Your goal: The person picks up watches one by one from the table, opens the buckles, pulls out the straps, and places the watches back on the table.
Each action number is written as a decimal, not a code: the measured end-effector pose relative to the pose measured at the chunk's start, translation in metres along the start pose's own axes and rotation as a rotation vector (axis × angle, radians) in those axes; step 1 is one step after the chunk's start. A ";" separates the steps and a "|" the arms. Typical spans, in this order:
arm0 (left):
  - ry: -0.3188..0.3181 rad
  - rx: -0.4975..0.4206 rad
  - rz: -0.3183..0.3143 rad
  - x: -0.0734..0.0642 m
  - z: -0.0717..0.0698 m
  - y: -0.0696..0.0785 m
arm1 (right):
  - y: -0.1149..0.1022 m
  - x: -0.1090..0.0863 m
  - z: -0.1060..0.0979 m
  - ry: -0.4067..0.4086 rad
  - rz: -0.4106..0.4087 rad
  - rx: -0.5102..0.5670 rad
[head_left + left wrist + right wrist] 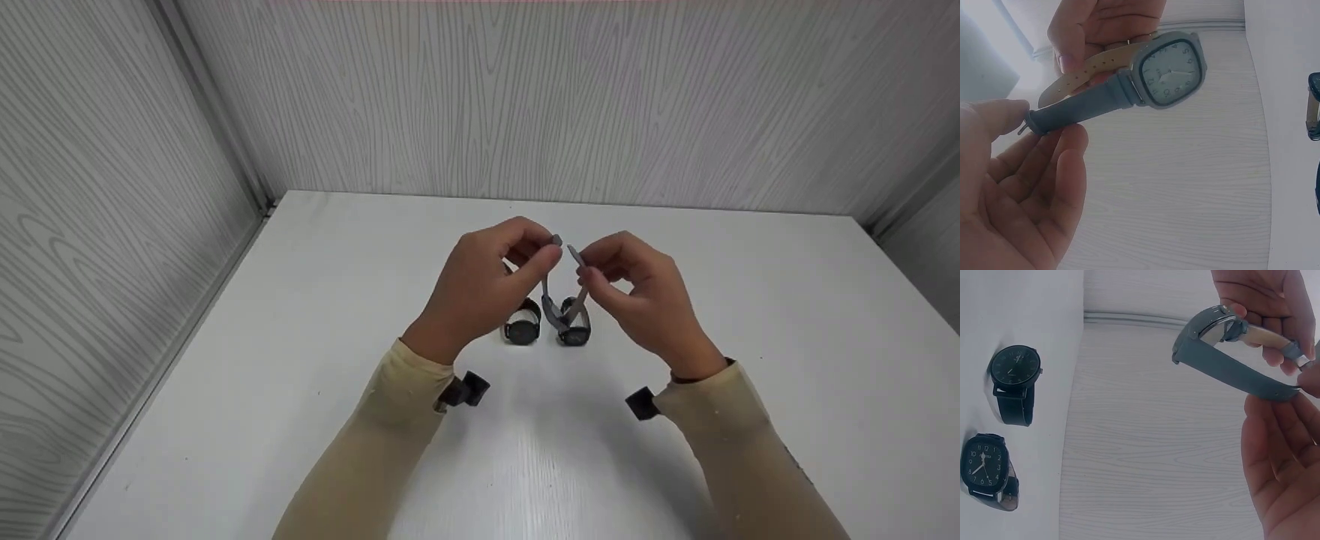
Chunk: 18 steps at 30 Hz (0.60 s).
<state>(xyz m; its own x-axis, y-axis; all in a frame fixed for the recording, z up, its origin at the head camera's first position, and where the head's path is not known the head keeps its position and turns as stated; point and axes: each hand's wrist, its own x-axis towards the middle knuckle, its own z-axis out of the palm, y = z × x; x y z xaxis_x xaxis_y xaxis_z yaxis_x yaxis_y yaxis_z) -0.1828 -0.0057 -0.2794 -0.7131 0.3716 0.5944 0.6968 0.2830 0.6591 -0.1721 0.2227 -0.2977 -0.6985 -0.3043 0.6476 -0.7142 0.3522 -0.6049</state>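
Note:
A grey-blue wristwatch (1171,73) with a rounded-square face hangs between both hands above the table, its strap ends apart. My left hand (487,281) pinches the buckle end of the strap (1081,108) between thumb and fingers. On the other side, my right hand (645,292) pinches the free strap end, the half with the holes (1085,71). In the right wrist view the strap's outer side (1235,371) faces the camera, and the watch's dial is turned away there.
On the white table (300,315), two dark watches rest beneath the hands: a round-faced watch (1016,374) and a rounded-square watch (985,467), both with looped straps. A wood-grain panel (525,105) rises behind the table, and another panel (90,225) stands along its left side.

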 end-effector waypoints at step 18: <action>-0.114 0.339 -0.116 -0.002 -0.010 0.001 | 0.007 0.001 0.017 0.026 0.069 -0.078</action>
<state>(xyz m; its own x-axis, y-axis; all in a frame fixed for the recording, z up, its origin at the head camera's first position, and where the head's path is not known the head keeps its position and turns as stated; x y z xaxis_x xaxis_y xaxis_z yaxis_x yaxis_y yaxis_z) -0.1817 -0.0149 -0.2754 -0.7893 0.4104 0.4568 0.6111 0.5985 0.5181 -0.1782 0.2103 -0.3094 -0.7439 -0.2546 0.6179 -0.6581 0.4397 -0.6112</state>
